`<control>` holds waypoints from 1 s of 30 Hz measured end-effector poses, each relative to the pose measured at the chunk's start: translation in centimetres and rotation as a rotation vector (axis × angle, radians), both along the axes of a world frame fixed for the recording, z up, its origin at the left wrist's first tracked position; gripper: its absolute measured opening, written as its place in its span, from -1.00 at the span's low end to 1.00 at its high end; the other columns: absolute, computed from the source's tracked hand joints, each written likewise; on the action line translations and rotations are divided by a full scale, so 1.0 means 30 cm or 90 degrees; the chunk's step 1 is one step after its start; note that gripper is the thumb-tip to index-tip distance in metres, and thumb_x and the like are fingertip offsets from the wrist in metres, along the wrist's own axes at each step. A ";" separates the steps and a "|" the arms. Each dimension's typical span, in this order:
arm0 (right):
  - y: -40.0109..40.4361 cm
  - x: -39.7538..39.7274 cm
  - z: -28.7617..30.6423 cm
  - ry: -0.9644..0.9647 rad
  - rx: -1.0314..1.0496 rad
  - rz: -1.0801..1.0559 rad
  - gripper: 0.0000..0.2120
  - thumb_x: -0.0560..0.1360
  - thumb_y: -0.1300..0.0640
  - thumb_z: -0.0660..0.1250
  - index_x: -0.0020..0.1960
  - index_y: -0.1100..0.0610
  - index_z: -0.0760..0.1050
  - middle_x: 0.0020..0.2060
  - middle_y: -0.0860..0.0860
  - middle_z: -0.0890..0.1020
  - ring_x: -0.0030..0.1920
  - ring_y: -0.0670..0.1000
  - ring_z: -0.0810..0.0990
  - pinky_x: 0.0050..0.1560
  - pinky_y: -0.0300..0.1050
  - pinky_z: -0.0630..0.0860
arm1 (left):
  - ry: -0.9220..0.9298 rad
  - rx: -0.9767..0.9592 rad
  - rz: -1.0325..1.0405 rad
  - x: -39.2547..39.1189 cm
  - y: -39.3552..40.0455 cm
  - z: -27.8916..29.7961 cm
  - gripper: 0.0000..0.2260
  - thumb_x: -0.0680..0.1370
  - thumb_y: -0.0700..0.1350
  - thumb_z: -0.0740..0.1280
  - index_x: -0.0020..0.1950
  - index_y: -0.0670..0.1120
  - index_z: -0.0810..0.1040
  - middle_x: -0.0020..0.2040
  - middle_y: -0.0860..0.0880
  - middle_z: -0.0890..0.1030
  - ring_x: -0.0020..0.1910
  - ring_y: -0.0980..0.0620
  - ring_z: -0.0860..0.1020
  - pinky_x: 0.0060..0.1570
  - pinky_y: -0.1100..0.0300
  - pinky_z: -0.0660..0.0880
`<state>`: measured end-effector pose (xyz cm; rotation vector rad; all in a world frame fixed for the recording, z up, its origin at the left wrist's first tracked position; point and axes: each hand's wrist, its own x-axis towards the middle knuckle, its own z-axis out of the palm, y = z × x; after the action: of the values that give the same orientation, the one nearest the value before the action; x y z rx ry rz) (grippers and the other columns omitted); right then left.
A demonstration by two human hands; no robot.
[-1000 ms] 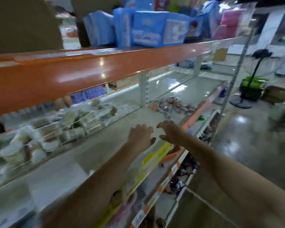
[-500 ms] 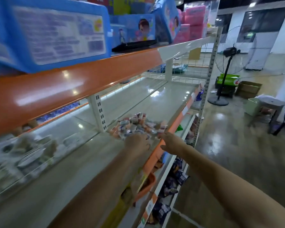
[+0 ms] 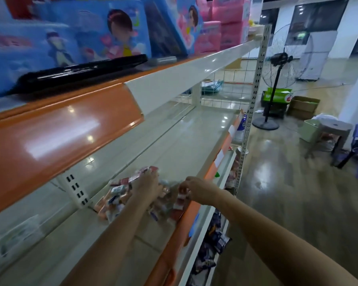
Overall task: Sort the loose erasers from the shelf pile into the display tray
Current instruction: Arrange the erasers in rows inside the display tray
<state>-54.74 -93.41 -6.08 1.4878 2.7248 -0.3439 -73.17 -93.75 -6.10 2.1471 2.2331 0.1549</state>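
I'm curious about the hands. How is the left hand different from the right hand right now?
The left hand lies palm down on top of the eraser pile, in its middle; the right hand is at the pile's front edge, by the orange shelf lip. The left hand's fingers spread over many erasers; the right hand's curl as if pinching one small packet, though blur hides it. Both reach in over the same shelf.

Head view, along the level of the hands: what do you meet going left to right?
Cream slotted shelf bracket → pile of small wrapped erasers → left hand resting in the pile → right hand pinching a small red-and-white eraser → glossy wood-look floor.
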 end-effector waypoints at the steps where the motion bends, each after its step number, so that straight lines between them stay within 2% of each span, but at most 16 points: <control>1: 0.016 0.001 0.001 -0.004 0.000 0.020 -0.64 0.49 0.29 0.20 0.28 0.19 0.43 0.12 0.14 0.48 0.11 0.15 0.51 0.05 0.01 0.48 | 0.010 0.004 0.008 -0.001 0.015 -0.008 -0.57 0.53 0.07 0.27 0.36 -0.06 0.38 0.27 -0.12 0.48 0.26 -0.12 0.42 0.18 0.06 0.39; 4: 0.052 0.007 -0.008 -0.006 0.004 0.088 -0.64 0.48 0.31 0.20 0.27 0.19 0.42 0.15 0.14 0.44 0.10 0.19 0.51 0.04 0.06 0.50 | 0.033 -0.005 0.040 0.005 0.047 -0.020 -0.69 0.50 0.08 0.28 0.16 -0.06 0.55 0.15 -0.11 0.55 0.14 -0.09 0.49 0.07 0.07 0.47; 7: 0.086 0.023 -0.010 0.000 0.005 0.146 -0.61 0.50 0.29 0.19 0.32 0.14 0.38 0.16 0.13 0.42 0.09 0.19 0.50 -0.01 0.06 0.51 | 0.025 -0.016 0.072 0.026 0.051 -0.007 -0.83 0.47 0.00 0.32 -0.01 -0.02 0.60 0.04 -0.06 0.56 0.03 -0.04 0.51 -0.02 0.11 0.46; 9: 0.105 0.033 0.002 0.031 -0.008 0.181 -0.62 0.52 0.23 0.21 0.33 0.12 0.38 0.16 0.14 0.43 0.11 0.19 0.49 0.03 0.10 0.50 | 0.003 0.004 0.107 0.040 0.045 0.003 -0.96 0.44 -0.06 0.33 -0.18 -0.01 0.54 -0.12 -0.03 0.54 -0.11 0.01 0.50 -0.13 0.15 0.43; 11: 0.127 0.040 0.006 0.067 -0.031 0.202 -0.65 0.53 0.16 0.22 0.30 0.17 0.41 0.18 0.16 0.45 0.14 0.18 0.49 0.10 0.10 0.47 | -0.041 0.035 0.140 0.051 0.028 0.002 -0.86 0.44 -0.07 0.34 -0.29 0.01 0.42 -0.26 0.03 0.48 -0.20 0.03 0.51 -0.23 0.19 0.37; 14: 0.154 0.053 0.007 0.145 -0.062 0.209 -0.67 0.53 0.16 0.24 0.28 0.18 0.43 0.17 0.15 0.49 0.13 0.13 0.51 0.12 -0.03 0.45 | -0.081 0.104 0.161 0.064 -0.021 0.010 -0.85 0.47 0.03 0.37 -0.21 0.05 0.44 -0.27 0.07 0.51 -0.16 0.03 0.53 -0.26 0.19 0.32; 15: 0.161 0.058 0.006 0.175 -0.067 0.218 -0.68 0.54 0.15 0.24 0.28 0.17 0.43 0.15 0.13 0.51 0.11 0.10 0.52 0.12 -0.08 0.45 | -0.101 0.133 0.164 0.068 -0.045 0.014 -0.90 0.48 0.02 0.39 -0.12 0.04 0.51 -0.23 0.07 0.54 -0.16 0.04 0.51 -0.24 0.19 0.34; 17: 0.168 0.068 0.008 0.232 -0.086 0.231 -0.70 0.55 0.13 0.25 0.26 0.15 0.46 0.12 0.09 0.54 0.08 0.03 0.53 0.10 -0.18 0.46 | -0.170 0.169 0.179 0.084 -0.097 0.020 -0.79 0.47 -0.03 0.42 0.09 -0.01 0.57 -0.15 0.08 0.53 -0.18 0.09 0.49 -0.19 0.19 0.43; 20: 0.166 0.064 0.013 0.293 -0.115 0.254 -0.71 0.55 0.09 0.26 0.24 0.14 0.50 0.07 0.05 0.57 -0.02 -0.09 0.51 -0.09 -0.46 0.36 | -0.244 0.201 0.220 0.095 -0.192 0.022 -0.67 0.47 -0.05 0.42 0.23 0.02 0.54 -0.06 0.09 0.61 -0.18 0.16 0.56 -0.19 0.26 0.49; 21: 0.159 0.055 0.014 0.313 -0.139 0.260 -0.74 0.55 0.08 0.26 0.20 0.13 0.53 0.04 0.04 0.59 -0.07 -0.08 0.52 -0.11 -0.45 0.37 | -0.263 0.210 0.242 0.095 -0.229 0.023 -0.67 0.47 -0.05 0.42 0.23 0.04 0.54 -0.02 0.10 0.63 -0.15 0.17 0.57 -0.17 0.26 0.50; 23: 0.137 0.032 0.016 0.354 -0.203 0.271 -0.80 0.54 0.04 0.28 0.06 0.11 0.59 -0.09 0.04 0.64 -0.15 0.01 0.58 -0.12 -0.23 0.48 | -0.305 0.234 0.266 0.086 -0.302 0.020 -0.67 0.45 -0.07 0.44 0.21 0.04 0.55 0.02 0.10 0.63 -0.08 0.14 0.59 -0.10 0.21 0.52; 25: 0.101 0.000 0.027 0.380 -0.255 0.299 -0.85 0.54 0.04 0.29 -0.06 0.08 0.58 -0.20 0.05 0.63 -0.22 0.03 0.59 -0.17 -0.14 0.49 | -0.329 0.251 0.301 0.084 -0.384 0.024 -0.67 0.46 -0.08 0.44 0.22 0.04 0.55 0.04 0.10 0.62 -0.05 0.13 0.59 -0.11 0.25 0.49; 28: 0.022 -0.056 0.058 0.437 -0.340 0.350 -0.88 0.52 0.05 0.33 -0.05 0.08 0.58 -0.23 0.06 0.60 -0.28 -0.06 0.55 -0.19 -0.18 0.49 | -0.359 0.290 0.385 0.081 -0.510 0.036 -0.72 0.46 -0.08 0.43 0.16 0.08 0.55 -0.06 0.12 0.62 -0.19 0.16 0.55 -0.23 0.33 0.42; 30: -0.039 -0.102 0.077 0.456 -0.384 0.382 -0.87 0.52 0.05 0.33 -0.01 0.09 0.58 -0.24 0.04 0.63 -0.28 -0.05 0.59 -0.19 -0.16 0.53 | -0.375 0.317 0.422 0.069 -0.602 0.045 -0.75 0.46 -0.10 0.42 0.10 0.12 0.54 -0.14 0.19 0.60 -0.28 0.17 0.53 -0.30 0.38 0.41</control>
<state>-57.79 -94.58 -3.78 0.3965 2.8915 -1.7142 -71.09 -111.82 -4.74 1.1249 2.5456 1.2769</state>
